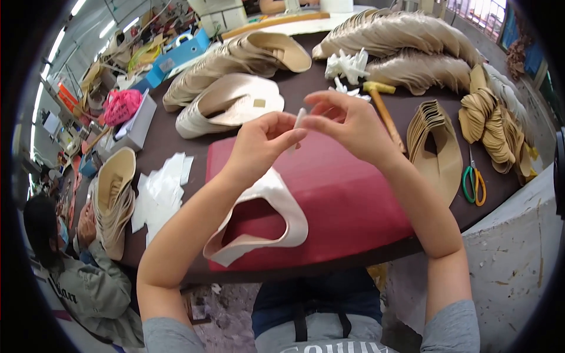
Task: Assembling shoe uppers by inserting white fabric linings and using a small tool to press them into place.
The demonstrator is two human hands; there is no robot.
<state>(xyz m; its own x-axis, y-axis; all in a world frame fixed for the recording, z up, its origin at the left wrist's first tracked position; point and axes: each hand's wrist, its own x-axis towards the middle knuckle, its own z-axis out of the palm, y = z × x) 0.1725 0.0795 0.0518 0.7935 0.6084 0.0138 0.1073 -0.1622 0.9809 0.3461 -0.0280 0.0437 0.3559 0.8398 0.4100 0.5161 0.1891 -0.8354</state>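
A person's left hand (259,144) and right hand (347,126) meet above a red pad (347,194) on a dark desk (312,82), each grip pinched shut on a small white strip (299,120) held upright between the fingertips. A cream shoe upper (276,217) lies on the pad beneath the left forearm. Stacks of beige cut pieces (406,35) crowd the far side of the desk, a wooden-handled hammer (385,109) lies just right of the hands, green-handled scissors (474,182) sit near the right edge, and white paper scraps (162,191) lie at left.
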